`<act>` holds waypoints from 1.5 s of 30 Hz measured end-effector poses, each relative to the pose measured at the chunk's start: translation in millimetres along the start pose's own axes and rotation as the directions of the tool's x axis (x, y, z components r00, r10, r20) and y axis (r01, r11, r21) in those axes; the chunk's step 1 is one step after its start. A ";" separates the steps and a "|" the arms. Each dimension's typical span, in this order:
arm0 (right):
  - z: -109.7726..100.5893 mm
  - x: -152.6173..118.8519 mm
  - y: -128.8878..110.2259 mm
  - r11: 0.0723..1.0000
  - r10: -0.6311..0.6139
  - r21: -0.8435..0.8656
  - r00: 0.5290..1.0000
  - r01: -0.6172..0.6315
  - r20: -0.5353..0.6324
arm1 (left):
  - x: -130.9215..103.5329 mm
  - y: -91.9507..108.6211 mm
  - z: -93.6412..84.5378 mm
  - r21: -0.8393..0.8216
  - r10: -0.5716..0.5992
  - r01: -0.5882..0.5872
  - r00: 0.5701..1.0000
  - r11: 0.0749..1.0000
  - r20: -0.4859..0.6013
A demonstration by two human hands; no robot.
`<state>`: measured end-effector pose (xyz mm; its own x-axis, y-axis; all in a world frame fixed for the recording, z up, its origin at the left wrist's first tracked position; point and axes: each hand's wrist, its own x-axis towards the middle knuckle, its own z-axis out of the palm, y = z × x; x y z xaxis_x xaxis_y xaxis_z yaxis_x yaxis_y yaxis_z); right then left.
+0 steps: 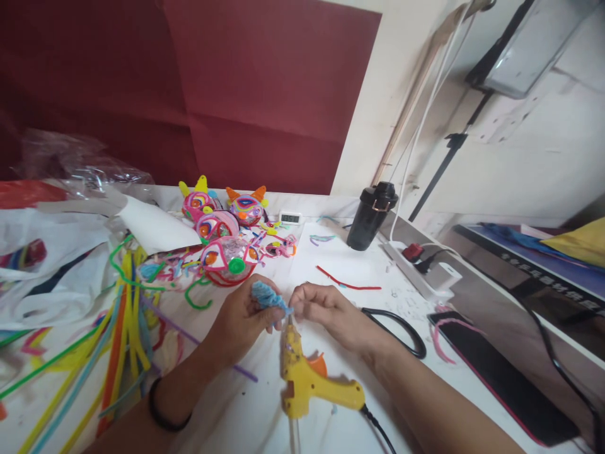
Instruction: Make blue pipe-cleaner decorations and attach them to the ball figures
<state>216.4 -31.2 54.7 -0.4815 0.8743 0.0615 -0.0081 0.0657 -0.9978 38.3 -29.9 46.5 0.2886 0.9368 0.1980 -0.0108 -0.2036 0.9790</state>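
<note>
My left hand [250, 315] is closed round a light-blue piece of bent pipe cleaner [265, 295], thumb and fingers pinching it. My right hand [326, 312] has its thumb and forefinger pinched at the tip of the same blue piece. What lies between those right fingertips is too small to make out fully. Just below both hands lies a yellow hot glue gun [302, 378] with an orange trigger, its nozzle pointing up towards the blue piece. A clear glue stick [293, 435] sticks out of its rear end.
Decorated round ornaments [230, 258] stand at the back left, with a pipe-cleaner bundle [125, 315] nearer. A black bottle [372, 217], red pipe cleaner [347, 284], black scissor handle [401, 328], power strip [420, 274] and dark phone [501, 378] lie to the right.
</note>
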 end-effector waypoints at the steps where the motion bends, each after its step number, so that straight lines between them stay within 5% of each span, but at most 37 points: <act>1: 1.7 0.8 1.4 0.989 0.050 0.138 0.999 -0.053 0.021 | -0.8 1.2 0.2 -0.005 0.005 -0.005 1.000 1.000 -0.005; 5: 6.4 3.4 4.7 0.898 0.150 0.412 0.987 -0.158 0.053 | -0.6 3.0 0.8 -0.045 0.009 -0.011 0.999 0.999 -0.039; 15: -0.4 8.3 0.9 0.995 -0.043 0.084 0.975 0.062 -0.218 | 7.9 -2.1 0.1 -0.222 -0.303 0.295 0.953 0.929 0.002; 27: 1.9 5.3 3.5 0.997 -0.043 -0.065 0.982 0.031 -0.182 | 7.1 -10.5 -2.3 -0.087 -0.145 0.144 0.989 0.986 -0.006; 36: 0.6 6.2 1.8 0.996 0.031 0.089 0.992 -0.020 -0.123 | 8.3 -9.6 -3.7 -0.193 -0.134 0.120 0.989 0.974 -0.058; 45: 2.4 3.3 1.3 0.956 0.159 0.243 0.986 -0.164 0.042 | 4.9 -5.9 -4.4 -0.128 -0.038 0.044 0.998 0.991 0.050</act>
<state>212.7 -29.4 53.6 -0.5132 0.8525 -0.0990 -0.1419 -0.1980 -0.9699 35.6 -22.9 41.9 0.3364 0.9284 0.1578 -0.1201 -0.1239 0.9850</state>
